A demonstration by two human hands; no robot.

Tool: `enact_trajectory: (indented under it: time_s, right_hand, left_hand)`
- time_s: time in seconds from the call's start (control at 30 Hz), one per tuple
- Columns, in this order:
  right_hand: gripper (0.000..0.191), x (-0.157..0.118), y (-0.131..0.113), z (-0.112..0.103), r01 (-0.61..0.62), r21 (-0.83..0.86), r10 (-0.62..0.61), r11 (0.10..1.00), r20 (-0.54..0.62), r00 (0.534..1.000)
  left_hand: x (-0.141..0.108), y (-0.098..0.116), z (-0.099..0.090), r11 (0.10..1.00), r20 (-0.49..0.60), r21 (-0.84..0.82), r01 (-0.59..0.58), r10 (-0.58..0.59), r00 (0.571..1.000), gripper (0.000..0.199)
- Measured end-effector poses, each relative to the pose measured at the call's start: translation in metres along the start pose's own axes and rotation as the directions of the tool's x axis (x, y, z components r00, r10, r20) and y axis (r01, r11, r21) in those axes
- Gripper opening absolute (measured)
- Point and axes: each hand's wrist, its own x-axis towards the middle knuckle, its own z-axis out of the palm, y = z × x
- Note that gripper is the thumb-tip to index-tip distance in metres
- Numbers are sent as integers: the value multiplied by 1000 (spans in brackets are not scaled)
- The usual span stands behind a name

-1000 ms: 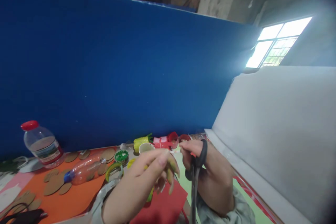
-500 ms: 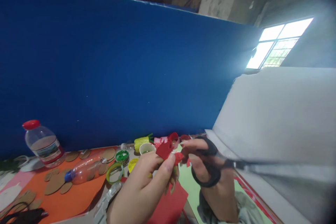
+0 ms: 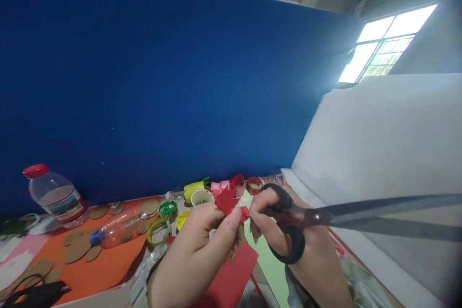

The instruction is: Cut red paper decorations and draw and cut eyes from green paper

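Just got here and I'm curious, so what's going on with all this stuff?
Someone is working with craft materials. Their left hand pinches a small red piece between thumb and fingers. The right hand has its fingers through the handles of black scissors, whose blades point off to the right, away from the red piece, while its fingertips are close to that piece. Below lie a red sheet and a pale green sheet.
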Motion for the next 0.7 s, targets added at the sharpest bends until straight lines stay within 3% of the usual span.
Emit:
enact_trajectory:
  time_s: [0.33, 0.7]
  right_hand:
    - [8, 0, -2, -1, 1, 0, -1, 1000, -10, 1000]
    - [20, 1, -6, 1, -40, 26, 39, 999, 35, 999]
  left_hand:
    - [1, 5, -3, 999, 51, 50, -18, 16, 999, 45]
    - [-2, 2, -2, 999, 60, -1, -50, 50, 997, 39]
